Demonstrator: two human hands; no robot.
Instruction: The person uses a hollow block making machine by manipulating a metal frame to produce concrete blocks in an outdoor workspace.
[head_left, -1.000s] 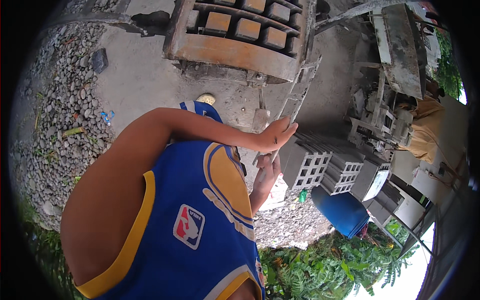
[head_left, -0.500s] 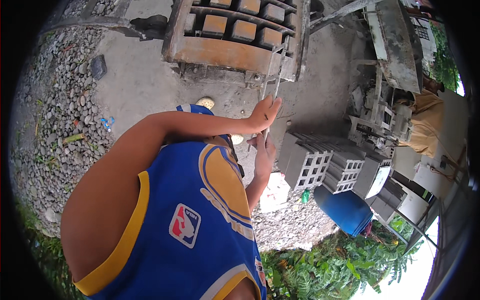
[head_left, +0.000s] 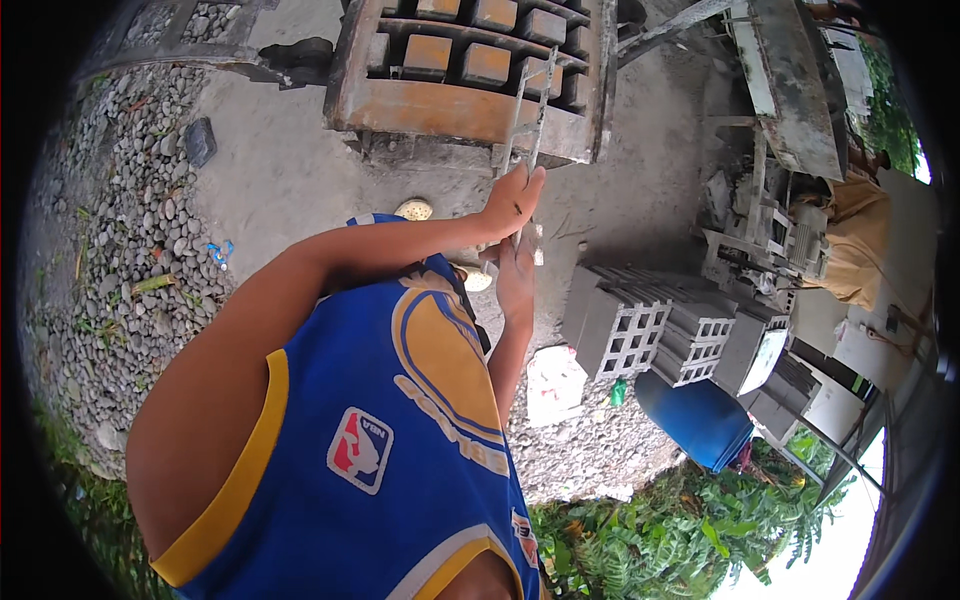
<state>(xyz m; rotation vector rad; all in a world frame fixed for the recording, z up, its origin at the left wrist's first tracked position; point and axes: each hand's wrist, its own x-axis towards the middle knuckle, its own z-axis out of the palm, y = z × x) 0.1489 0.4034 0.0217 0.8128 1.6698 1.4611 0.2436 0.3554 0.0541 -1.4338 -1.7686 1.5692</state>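
Grey, ladder-like metal tool [head_left: 541, 115]: its long axis runs forward from your fingers, the far end over the right part of the rust-orange, gridded metal mould [head_left: 440, 106]. Your left hand [head_left: 511, 205], nearer the mould, closes around the rails; your right hand [head_left: 514, 275] curls around the near end. Bare grey ground [head_left: 265, 150] opens leftward; stacked grey hollow concrete blocks [head_left: 632, 338] bound the right.
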